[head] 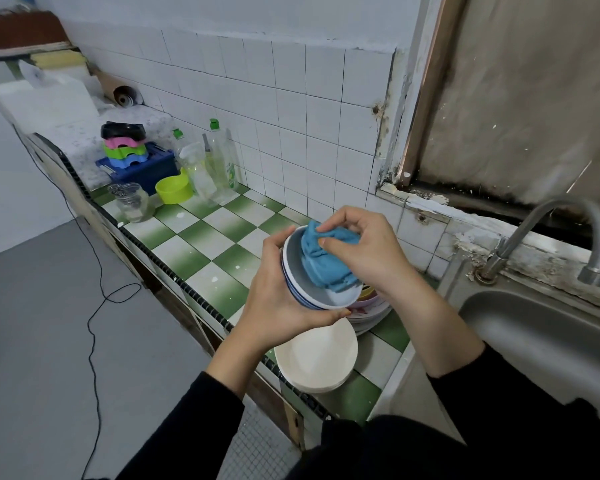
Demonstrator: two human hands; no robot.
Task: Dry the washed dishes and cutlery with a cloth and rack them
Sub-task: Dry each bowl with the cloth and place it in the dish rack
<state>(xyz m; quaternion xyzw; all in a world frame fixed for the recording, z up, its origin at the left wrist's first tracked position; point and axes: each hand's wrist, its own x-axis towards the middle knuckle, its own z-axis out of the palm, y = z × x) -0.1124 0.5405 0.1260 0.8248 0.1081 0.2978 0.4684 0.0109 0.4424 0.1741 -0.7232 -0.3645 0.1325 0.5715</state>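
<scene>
Above the near end of the tiled counter [205, 237], just left of the sink [534, 327], both hands work at chest height.

Left hand [281, 296]: it cups the bowl [340, 300] from outside and beneath. The fingers curl round the upper left of the rim and the thumb lies along the lower edge. The grip is closed round the dish.

Right hand [364, 251]: the fingers are curled and the thumb is bent in, pinching a bunched blue cloth [326, 261]. The cloth is pushed into the hollow of the bowl and covers most of the inside.

The bowl is shallow, pale inside, with blue bands at the rim. It is held clear of the counter and tilted, its opening facing up and to the right, towards the right hand. The rim runs from upper left to lower right. Several rim lines show; whether a second dish is nested under it cannot be told.

Directly below the hands a stack of white bowls [316, 358] sits upright at the counter's front edge. Just behind it is a pile of plates [371, 313], partly hidden by the right wrist.

At the far end of the counter:
- a glass jar [130, 202] with metal items inside, too small to identify;
- a lime-green tub [174, 190];
- clear bottles [222, 161] against the wall;
- a blue crate [142, 168] with coloured dishes stacked on it.

A tap [568, 230] arches over the sink.
</scene>
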